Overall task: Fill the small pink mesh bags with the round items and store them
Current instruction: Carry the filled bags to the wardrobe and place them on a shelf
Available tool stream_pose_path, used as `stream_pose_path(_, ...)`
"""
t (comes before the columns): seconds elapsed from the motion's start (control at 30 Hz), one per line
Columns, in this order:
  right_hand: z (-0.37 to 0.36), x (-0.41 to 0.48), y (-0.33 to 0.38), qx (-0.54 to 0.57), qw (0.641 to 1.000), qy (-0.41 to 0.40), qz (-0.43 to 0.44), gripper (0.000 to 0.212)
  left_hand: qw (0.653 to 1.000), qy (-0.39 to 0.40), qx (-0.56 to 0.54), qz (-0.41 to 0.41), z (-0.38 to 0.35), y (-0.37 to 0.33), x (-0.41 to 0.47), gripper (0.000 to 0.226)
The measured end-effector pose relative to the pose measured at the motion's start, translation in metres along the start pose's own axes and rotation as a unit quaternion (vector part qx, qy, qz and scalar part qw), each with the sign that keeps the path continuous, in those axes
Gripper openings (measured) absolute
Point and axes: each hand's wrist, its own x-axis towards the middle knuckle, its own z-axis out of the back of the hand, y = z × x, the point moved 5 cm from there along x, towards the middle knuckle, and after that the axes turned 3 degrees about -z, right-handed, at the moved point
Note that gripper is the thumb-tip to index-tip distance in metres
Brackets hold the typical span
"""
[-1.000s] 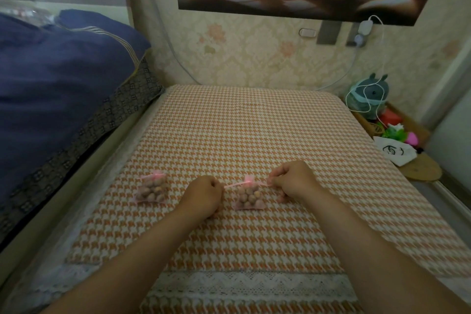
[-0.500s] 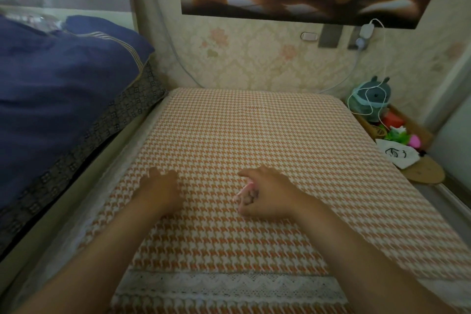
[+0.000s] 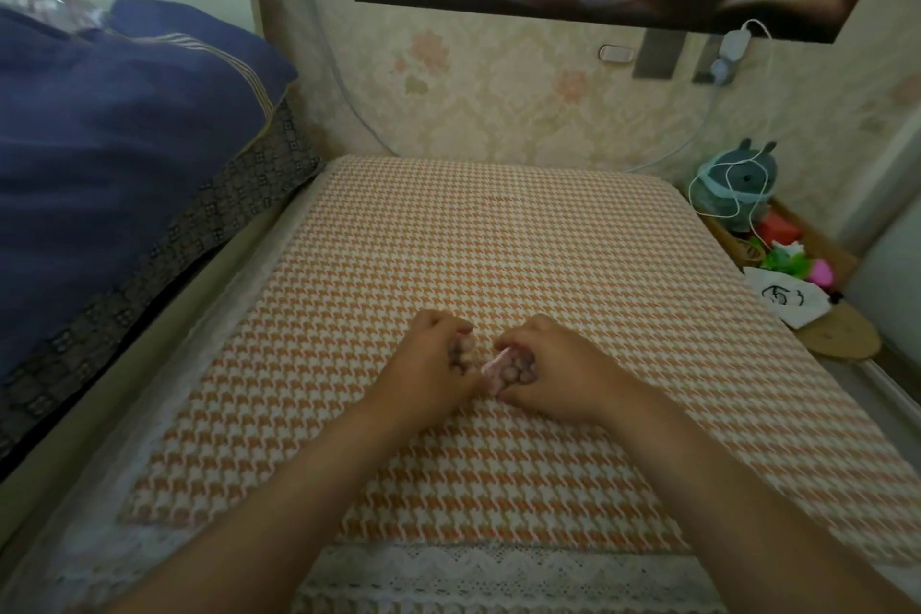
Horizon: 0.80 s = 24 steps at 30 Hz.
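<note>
Clutched filled pink mesh bag (image 3: 459,355) in curled fingers of left hand (image 3: 431,366); gripped second pink mesh bag (image 3: 506,370) in right hand (image 3: 550,371); held both close together at middle of houndstooth tablecloth (image 3: 498,239)

Bare mat (image 3: 498,239) ahead — bedding (image 3: 99,155) crowds left.

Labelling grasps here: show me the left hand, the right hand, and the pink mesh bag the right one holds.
left hand (image 3: 428,359): head view, back of the hand.
right hand (image 3: 553,364): head view, back of the hand.
pink mesh bag (image 3: 503,370): head view, pink mesh beside the fingers.
</note>
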Motion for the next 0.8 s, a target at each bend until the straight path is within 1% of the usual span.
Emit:
stream_pose_path(0.1, 0.004, 0.004, -0.016, -0.005, 1.000, -0.001, 0.007, 0.075, 0.998, 0.056, 0.005, 0.015, -0.015, 0.002, 0.011, 0.083)
stream_pose_path(0.17, 0.002, 0.007, -0.023, 0.001, 1.000, 0.004, 0.011, 0.082, 0.994, 0.105, -0.014, 0.033, -0.018, 0.007, 0.020, 0.100)
stream_pose_path(0.23, 0.000, 0.008, -0.027, 0.025, 1.000, 0.004, 0.014, 0.090, 0.990, 0.130, -0.029, 0.042, -0.016, 0.013, 0.026, 0.109)
stream_pose_path(0.3, -0.001, 0.007, -0.030, 0.048, 0.999, -0.002, 0.017, 0.094, 0.990, 0.135, -0.015, 0.035, -0.012, 0.021, 0.028, 0.108)
stream_pose_path(0.37, -0.002, 0.006, -0.033, 0.070, 0.997, -0.009, 0.018, 0.095, 0.991, 0.129, 0.002, 0.016, -0.011, 0.022, 0.028, 0.103)
stream_pose_path(0.43, -0.004, 0.005, -0.036, 0.089, 0.996, -0.018, 0.025, 0.089, 0.992, 0.130, 0.004, -0.002, -0.014, 0.018, 0.028, 0.093)
stream_pose_path(0.5, -0.009, 0.005, -0.040, 0.080, 0.996, -0.026, 0.032, 0.080, 0.992, 0.128, 0.002, -0.007, -0.018, 0.015, 0.031, 0.086)
stream_pose_path(0.67, -0.016, 0.012, -0.049, 0.089, 0.995, -0.016, 0.033, 0.073, 0.996, 0.089, -0.005, 0.016, -0.024, 0.025, 0.038, 0.086)
stream_pose_path(0.8, -0.016, 0.015, -0.054, 0.121, 0.992, 0.002, 0.022, 0.067, 0.993, 0.103, -0.039, 0.052, -0.033, 0.018, 0.043, 0.081)
